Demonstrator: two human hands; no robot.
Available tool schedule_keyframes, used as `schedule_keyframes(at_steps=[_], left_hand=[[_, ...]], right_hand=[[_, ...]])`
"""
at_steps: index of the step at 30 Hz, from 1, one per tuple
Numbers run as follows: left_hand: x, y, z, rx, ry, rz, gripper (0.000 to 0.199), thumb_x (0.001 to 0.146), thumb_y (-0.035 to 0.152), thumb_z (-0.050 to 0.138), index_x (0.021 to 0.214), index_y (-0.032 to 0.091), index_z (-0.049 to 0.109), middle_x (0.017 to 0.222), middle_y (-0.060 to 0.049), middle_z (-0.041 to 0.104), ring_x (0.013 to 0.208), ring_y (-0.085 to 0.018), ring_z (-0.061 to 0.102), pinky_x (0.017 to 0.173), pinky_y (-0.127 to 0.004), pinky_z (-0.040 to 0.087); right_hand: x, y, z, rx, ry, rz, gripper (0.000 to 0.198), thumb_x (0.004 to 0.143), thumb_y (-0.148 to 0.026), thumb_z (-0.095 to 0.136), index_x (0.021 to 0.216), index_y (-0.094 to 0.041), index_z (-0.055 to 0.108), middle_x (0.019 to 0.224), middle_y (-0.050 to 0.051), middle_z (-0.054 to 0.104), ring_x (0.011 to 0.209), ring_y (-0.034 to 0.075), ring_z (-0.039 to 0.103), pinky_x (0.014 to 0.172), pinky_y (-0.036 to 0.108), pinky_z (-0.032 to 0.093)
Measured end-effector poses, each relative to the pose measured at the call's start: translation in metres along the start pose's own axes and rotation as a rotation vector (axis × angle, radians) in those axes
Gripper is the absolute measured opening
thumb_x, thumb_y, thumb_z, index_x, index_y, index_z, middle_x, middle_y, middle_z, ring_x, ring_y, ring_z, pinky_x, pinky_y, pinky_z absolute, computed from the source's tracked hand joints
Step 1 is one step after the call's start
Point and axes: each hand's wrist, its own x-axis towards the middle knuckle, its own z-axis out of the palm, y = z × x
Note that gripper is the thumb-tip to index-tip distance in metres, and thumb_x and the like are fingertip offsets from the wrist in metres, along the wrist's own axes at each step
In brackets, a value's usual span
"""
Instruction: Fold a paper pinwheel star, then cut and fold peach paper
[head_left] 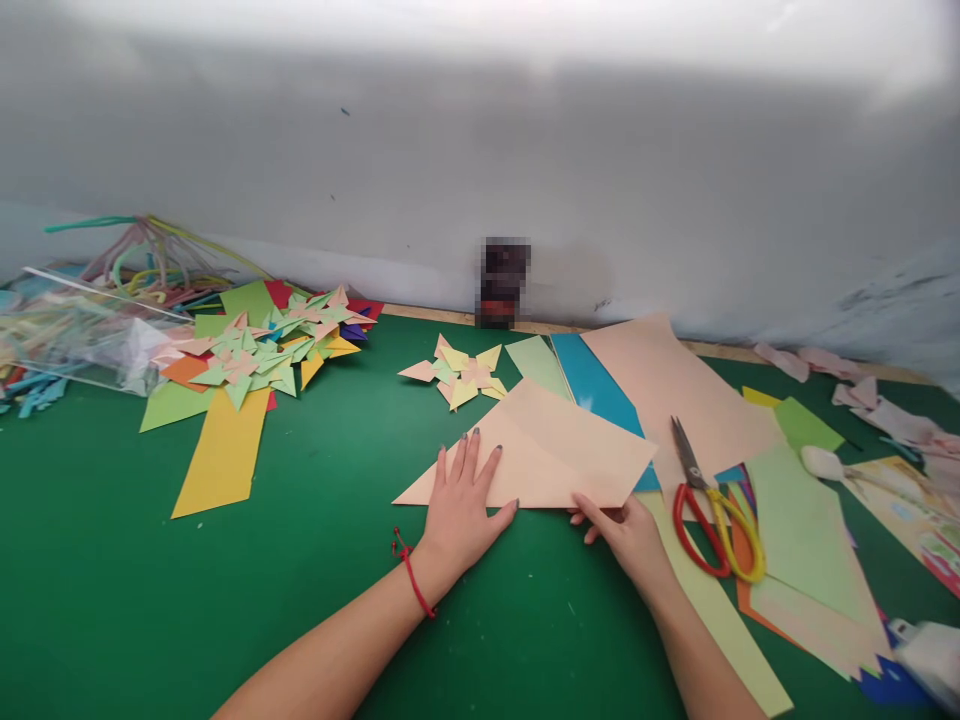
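Note:
A pale peach sheet of paper [555,440], folded along its near edge, lies on the green tabletop in front of me. My left hand [469,500] rests flat on its left part with fingers spread; a red string bracelet circles that wrist. With thumb above and fingers partly hidden below, my right hand [619,525] pinches the folded edge near the right corner. Just right of it lie scissors [701,500] with one red and one yellow handle, blades pointing away. Beyond the sheet sits a folded-paper star [469,372] in yellow, green and peach.
More folded-paper stars [262,345] pile on coloured sheets at the left, near a clear plastic bag [82,330] and pipe cleaners. Coloured paper [806,530] overlaps at the right, with a white plug [930,650] at the corner. A wall [405,180] bounds the far edge.

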Motion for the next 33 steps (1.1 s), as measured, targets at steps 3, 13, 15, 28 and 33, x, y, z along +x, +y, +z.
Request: schedule_keyframes(at_steps=[3,13,15,28,33], left_hand=[[0.0,0.004,-0.002,-0.004,0.023,-0.022,0.063,0.083,0.053,0.041,0.137,0.022,0.034,0.148,-0.011,0.02,0.135,-0.029,0.02,0.108,-0.054,0.013],[-0.003,0.019,0.004,-0.046,-0.015,0.029,0.057,0.089,0.048,0.034,0.138,0.021,0.031,0.149,-0.007,0.021,0.136,-0.023,0.018,0.111,-0.046,0.017],[-0.004,0.02,0.005,-0.051,-0.008,0.009,0.058,0.088,0.049,0.035,0.139,0.021,0.03,0.149,-0.007,0.021,0.136,-0.023,0.018,0.111,-0.046,0.017],[-0.008,0.024,-0.01,-0.158,-0.008,0.124,0.043,0.089,0.02,0.037,0.132,0.02,0.039,0.147,-0.005,0.025,0.137,-0.021,0.018,0.111,-0.049,0.016],[-0.009,0.02,-0.012,-0.272,-0.01,0.103,0.042,0.088,0.012,0.034,0.128,0.021,0.042,0.142,-0.005,0.035,0.134,-0.018,0.025,0.112,-0.049,0.017]], right_hand=[[-0.001,0.001,0.007,-0.016,0.04,0.008,0.042,0.069,-0.055,0.063,0.077,-0.013,0.062,0.068,0.01,0.069,0.044,0.016,0.058,0.045,0.028,0.048],[-0.007,0.007,0.021,-0.308,0.162,-0.111,0.042,0.071,-0.058,0.058,0.071,-0.017,0.061,0.07,0.009,0.069,0.062,0.022,0.063,0.057,0.03,0.047],[-0.01,0.004,0.024,-0.436,0.188,-0.181,0.041,0.073,-0.059,0.055,0.066,-0.019,0.057,0.065,0.007,0.066,0.059,0.02,0.061,0.056,0.029,0.044],[-0.014,0.007,0.035,-0.616,0.229,-0.359,0.037,0.084,-0.047,0.046,0.061,-0.02,0.054,0.058,0.004,0.058,0.053,0.017,0.053,0.054,0.026,0.036],[-0.017,0.01,0.033,-0.551,0.172,-0.355,0.036,0.084,-0.046,0.047,0.062,-0.019,0.056,0.057,0.005,0.058,0.052,0.018,0.054,0.055,0.027,0.039]])
